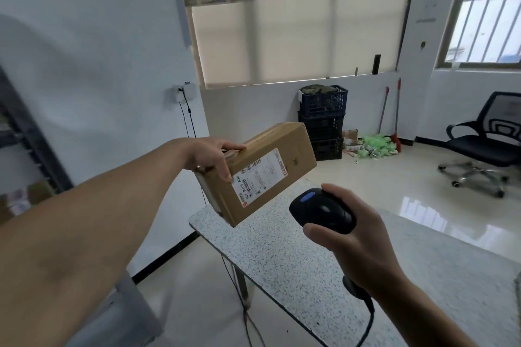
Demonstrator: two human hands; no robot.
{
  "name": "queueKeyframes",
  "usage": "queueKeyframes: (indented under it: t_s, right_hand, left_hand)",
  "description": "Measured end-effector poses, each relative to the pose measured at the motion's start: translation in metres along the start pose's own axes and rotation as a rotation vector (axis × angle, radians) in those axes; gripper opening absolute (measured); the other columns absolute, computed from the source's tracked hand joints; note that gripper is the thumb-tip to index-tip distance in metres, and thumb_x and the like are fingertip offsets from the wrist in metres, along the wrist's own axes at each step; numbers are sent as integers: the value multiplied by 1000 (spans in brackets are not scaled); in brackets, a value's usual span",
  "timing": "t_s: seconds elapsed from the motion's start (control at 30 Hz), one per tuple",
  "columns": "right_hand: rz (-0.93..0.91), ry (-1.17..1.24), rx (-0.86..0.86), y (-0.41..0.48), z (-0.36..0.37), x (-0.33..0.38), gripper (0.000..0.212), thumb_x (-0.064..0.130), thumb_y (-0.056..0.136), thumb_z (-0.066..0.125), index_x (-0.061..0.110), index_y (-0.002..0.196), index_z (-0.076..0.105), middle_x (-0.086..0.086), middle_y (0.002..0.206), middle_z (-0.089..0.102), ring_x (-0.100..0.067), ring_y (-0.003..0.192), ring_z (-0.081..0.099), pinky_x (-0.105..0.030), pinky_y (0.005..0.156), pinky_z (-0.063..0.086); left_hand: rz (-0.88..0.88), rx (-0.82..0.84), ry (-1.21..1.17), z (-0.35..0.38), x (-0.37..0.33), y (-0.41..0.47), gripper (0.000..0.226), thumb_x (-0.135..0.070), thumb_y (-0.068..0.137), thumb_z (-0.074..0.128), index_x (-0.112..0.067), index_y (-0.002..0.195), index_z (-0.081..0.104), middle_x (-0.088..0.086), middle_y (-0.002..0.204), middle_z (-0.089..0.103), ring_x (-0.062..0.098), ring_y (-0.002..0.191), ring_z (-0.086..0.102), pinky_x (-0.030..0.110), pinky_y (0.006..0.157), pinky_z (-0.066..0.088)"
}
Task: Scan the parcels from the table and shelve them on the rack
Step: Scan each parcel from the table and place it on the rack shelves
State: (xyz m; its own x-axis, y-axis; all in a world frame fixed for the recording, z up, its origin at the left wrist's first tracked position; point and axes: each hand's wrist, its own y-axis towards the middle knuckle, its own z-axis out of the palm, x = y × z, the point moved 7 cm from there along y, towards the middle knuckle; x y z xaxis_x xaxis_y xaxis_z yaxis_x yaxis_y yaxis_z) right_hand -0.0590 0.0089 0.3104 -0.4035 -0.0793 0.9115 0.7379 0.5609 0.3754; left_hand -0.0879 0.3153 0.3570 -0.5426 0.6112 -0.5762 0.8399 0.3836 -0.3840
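My left hand (210, 158) grips one end of a brown cardboard parcel (270, 158) and holds it in the air above the far left corner of the speckled table (282, 256). A white shipping label (260, 176) with barcodes faces me on the parcel's side. Just below and right of the parcel, my right hand (355, 239) holds a black handheld barcode scanner (321, 210); its head with a blue button points toward the label. The scanner's cable (366, 327) hangs down past my wrist. A dark rack (31, 132) shows blurred at the far left edge.
Stacked dark blue crates (324, 121) stand against the far wall under the window, with green litter and brooms (394, 113) beside them. A black office chair (485, 144) is at the right. Thin wires (239, 290) hang under the table. A grey object (127, 315) sits low at left.
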Motion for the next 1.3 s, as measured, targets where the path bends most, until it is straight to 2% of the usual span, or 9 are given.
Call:
queueKeyframes:
  t_s: [0.07,0.17,0.43,0.6,0.67,0.8,0.97,1.13,1.3]
  right_hand:
    - [16,6,-4,0,3,-3,60,31,56,83,49,108,60,30,99,67,4,94,66,-14,67,55]
    - [36,20,-22,0,7,-6,63,32,54,83,47,112,61,28,96,67,-1,89,68,-18,63,55]
    - [29,59,-22,3,14,-2,62,30,54,82,43,112,63,11,95,71,-13,79,70,-18,58,53]
    - [23,91,-13,2,15,3,68,44,46,79,39,113,65,8,93,73,-13,75,71,-18,57,53]
    - [21,99,-8,2,15,4,64,39,48,81,40,110,65,8,92,73,-12,73,71,-18,57,52]
    - [22,109,-3,1,13,6,57,25,54,81,41,106,66,9,90,74,-10,69,70,-17,56,51]
    - [14,119,-1,-1,10,8,56,24,54,81,40,105,66,5,90,74,-11,68,69,-17,55,51]
    - [-2,113,6,-2,8,8,58,31,51,82,42,106,66,7,92,74,-14,71,70,-18,57,51]
    - [-25,105,18,-4,9,10,57,28,54,82,44,106,65,8,92,74,-15,72,71,-18,57,52]
  left_hand:
    - [-11,-6,-6,-6,4,-2,91,2,77,78,-46,146,42,3,128,55,25,109,58,33,70,51]
    - [-24,-6,-5,-10,8,-7,89,2,78,76,-44,147,42,-1,120,56,25,109,57,33,69,50]
    - [-50,-13,3,-15,16,-13,88,4,80,73,-41,148,42,-1,119,56,31,117,53,36,71,48]
    - [-56,-13,6,-14,18,-17,91,-1,72,79,-42,145,44,1,125,57,32,119,52,36,71,49]
    - [-59,-16,8,-14,20,-17,94,-5,66,81,-43,144,45,3,129,56,32,119,53,36,71,50]
    - [-63,-26,-6,-14,25,-15,85,1,75,77,-45,140,48,4,129,57,32,118,54,36,73,50]
    - [-74,-33,-11,-11,29,-16,84,-3,70,80,-52,131,51,4,130,55,33,119,53,38,76,51]
    - [-74,-46,-5,-9,30,-17,84,3,77,74,-48,138,48,2,125,54,30,116,53,35,73,50]
    - [-89,-34,-11,-7,33,-24,86,2,77,76,-46,143,46,4,128,57,32,118,54,37,71,51]
